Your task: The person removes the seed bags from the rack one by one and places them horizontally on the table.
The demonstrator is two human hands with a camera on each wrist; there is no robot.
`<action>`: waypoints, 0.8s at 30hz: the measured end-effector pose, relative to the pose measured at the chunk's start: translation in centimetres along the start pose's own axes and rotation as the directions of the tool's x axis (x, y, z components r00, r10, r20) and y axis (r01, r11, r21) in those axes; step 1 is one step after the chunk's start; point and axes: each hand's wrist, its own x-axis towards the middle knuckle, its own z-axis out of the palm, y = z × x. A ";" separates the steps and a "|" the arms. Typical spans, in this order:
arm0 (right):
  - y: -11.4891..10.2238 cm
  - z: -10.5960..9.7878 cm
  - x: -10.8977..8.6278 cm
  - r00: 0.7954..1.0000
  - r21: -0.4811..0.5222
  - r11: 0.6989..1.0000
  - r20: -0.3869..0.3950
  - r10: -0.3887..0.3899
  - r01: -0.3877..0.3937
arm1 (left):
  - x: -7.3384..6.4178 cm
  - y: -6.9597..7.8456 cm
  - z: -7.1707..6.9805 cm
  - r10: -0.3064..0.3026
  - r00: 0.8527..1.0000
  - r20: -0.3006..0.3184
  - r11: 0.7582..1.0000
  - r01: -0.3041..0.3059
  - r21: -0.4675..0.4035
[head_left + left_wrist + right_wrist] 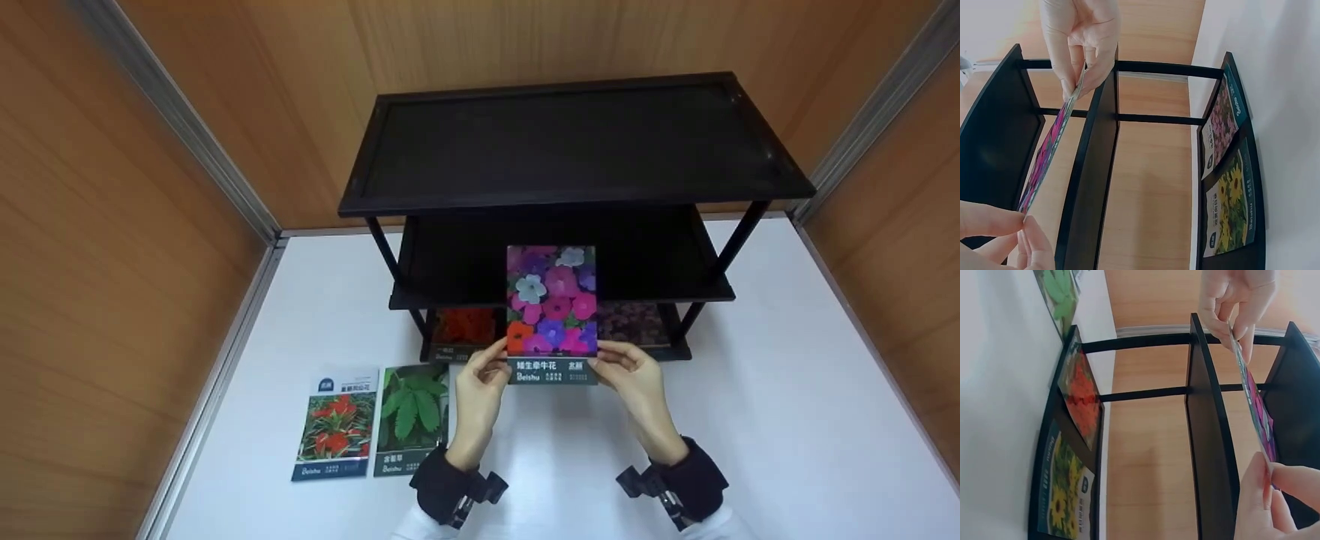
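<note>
A seed packet (555,307) with pink, purple and white flowers and a dark green lower band is held up in front of the black shelf's middle tier (457,259). My left hand (478,401) pinches its lower left edge, and my right hand (641,390) pinches the lower right edge. Both wrist views show the packet (1047,154) nearly edge-on between finger and thumb of each hand. Beneath it, the bottom tier bears a red-flower packet (465,328), a pink-flower packet (634,324) and a yellow-flower packet (1064,489), which the head view hides.
On the white table (795,420), left of my left hand, lie a red-flower packet with a white top (336,431) and a green-leaf packet (411,409). The shelf's top tier (555,142) overhangs the middle one. Wooden walls (135,262) enclose the table at the back and sides.
</note>
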 end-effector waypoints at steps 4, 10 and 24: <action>0.5 0.4 -0.4 1.000 -0.019 0.999 -0.013 0.026 -0.026 | -0.4 0.2 -0.3 -0.027 1.000 -0.006 1.000 0.027 0.014; 3.5 -0.3 0.1 1.000 0.009 1.000 0.019 0.021 -0.022 | -0.9 -0.6 -0.9 -0.043 0.999 -0.012 0.999 0.044 0.027; 5.4 -0.5 -0.9 0.997 0.049 0.999 0.071 -0.023 0.019 | -2.3 -0.9 -1.6 -0.055 0.997 -0.046 0.996 0.058 0.070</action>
